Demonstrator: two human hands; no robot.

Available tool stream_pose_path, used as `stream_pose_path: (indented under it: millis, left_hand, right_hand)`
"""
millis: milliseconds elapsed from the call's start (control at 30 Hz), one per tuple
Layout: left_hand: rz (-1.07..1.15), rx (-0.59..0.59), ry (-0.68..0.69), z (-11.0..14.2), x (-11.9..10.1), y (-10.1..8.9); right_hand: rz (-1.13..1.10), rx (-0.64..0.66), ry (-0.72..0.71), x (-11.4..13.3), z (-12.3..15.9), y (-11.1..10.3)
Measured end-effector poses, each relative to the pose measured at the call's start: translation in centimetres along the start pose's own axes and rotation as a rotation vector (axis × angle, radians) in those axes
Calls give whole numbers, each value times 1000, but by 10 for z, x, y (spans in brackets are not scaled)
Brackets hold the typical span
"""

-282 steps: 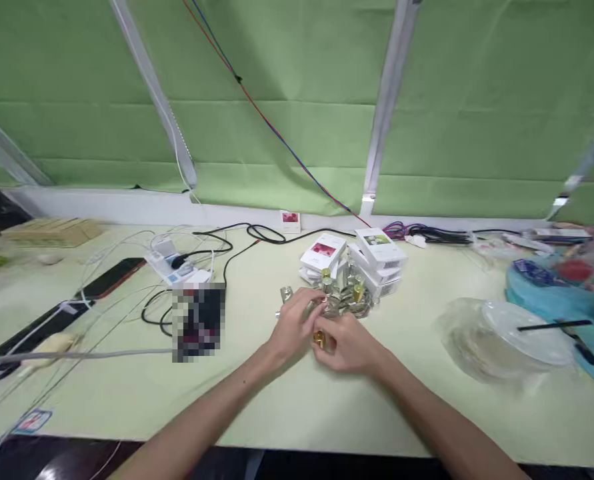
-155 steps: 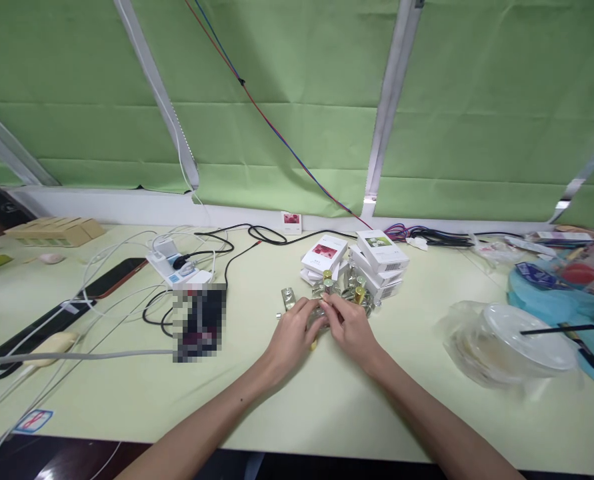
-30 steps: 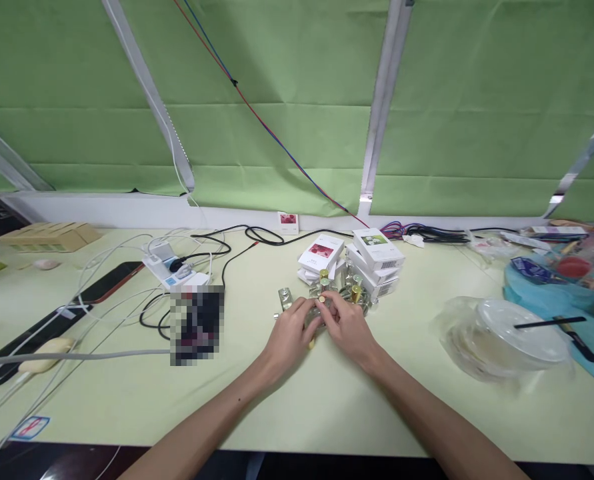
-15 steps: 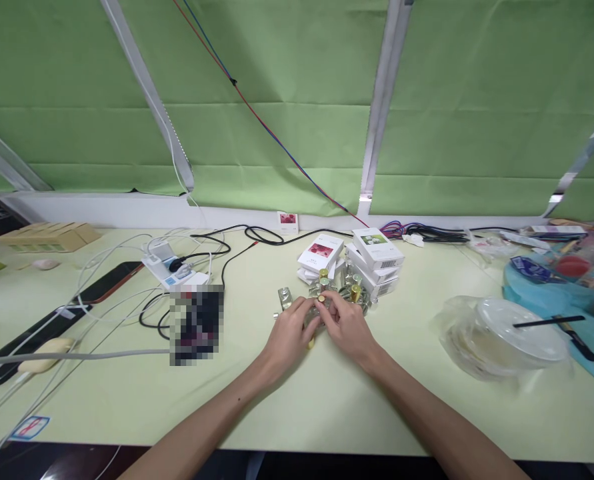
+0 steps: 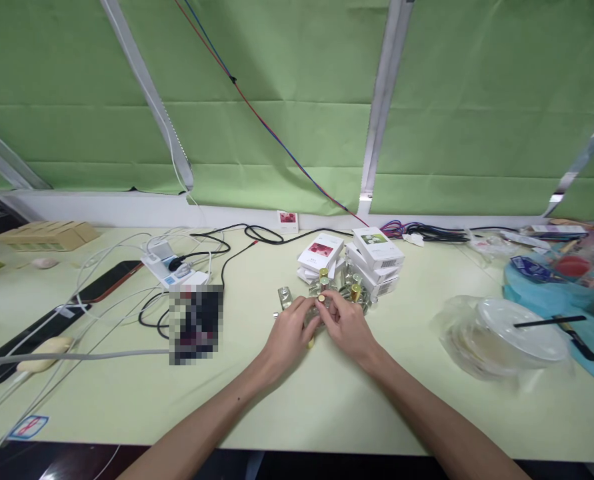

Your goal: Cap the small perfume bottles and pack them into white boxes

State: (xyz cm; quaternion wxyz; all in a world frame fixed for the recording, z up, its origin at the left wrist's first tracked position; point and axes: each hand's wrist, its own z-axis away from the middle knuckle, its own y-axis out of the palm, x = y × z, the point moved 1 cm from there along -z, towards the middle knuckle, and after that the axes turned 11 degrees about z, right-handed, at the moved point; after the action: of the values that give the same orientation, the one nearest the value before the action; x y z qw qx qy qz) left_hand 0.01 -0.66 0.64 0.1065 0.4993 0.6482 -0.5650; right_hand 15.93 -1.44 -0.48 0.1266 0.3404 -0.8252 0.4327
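Both hands meet at the middle of the table around a small glass bottle with a gold cap [image 5: 321, 299]; most of its body is hidden by fingers. My left hand [image 5: 291, 337] is closed on the bottle from the left side. My right hand [image 5: 349, 327] is closed from the right, its thumb and fingers pinching near the cap. Just beyond the fingers stand several small glass bottles with gold and silver caps [image 5: 355, 291]. One clear bottle [image 5: 285, 296] lies left of my left hand. A small yellow piece [image 5: 311, 343] shows under the hands.
White boxes with a red picture [image 5: 321, 250] and with a green picture [image 5: 377, 247] are stacked behind the bottles. Cables, a power strip [image 5: 177, 273] and a pixelated dark object [image 5: 197, 327] lie left. A bagged lidded bowl [image 5: 521, 327] and a blue bag [image 5: 527, 287] sit right.
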Motion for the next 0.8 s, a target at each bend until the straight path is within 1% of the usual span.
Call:
stream_pose_path:
  millis: [433,667,800]
  left_hand:
    - [7,-13,13,0,1,0]
    - [5,-4,-23,0,-4,-1]
    - [1,-1,-20,0,-3,-1]
  right_hand:
    - [-17,6,16,0,1,0]
    - [-22,37,42,-3,2,2]
    - [-20,30,39,-2,2,2]
